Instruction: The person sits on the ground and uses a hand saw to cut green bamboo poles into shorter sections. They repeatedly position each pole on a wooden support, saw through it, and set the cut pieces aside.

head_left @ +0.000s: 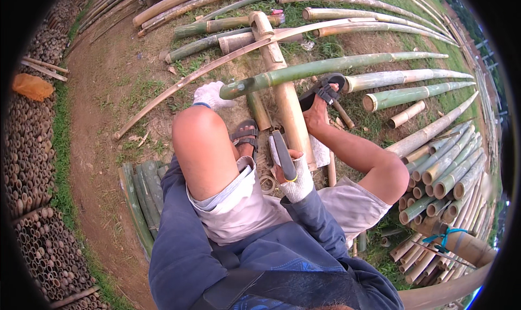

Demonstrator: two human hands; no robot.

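Your right hand (pixel 296 181), in a white knit glove, is closed around the handle of a broad-bladed knife (pixel 281 152), its blade pointing up and away from you, just beside the pale bamboo pole (pixel 285 101) that runs away from you between your legs. Your left hand (pixel 211 95), also gloved, reaches past your raised left knee and rests near the cut end of a green bamboo pole (pixel 325 67) lying across the pale one; whether its fingers are closed on anything I cannot tell, since the knee hides part of it. Your right foot in a dark sandal (pixel 321 91) presses against the green pole, and your left sandal (pixel 246 134) sits on the ground beside the pale pole. A bundle of cut bamboo (pixel 445 174) lies to your right, stacked tubes (pixel 27 147) to your left.
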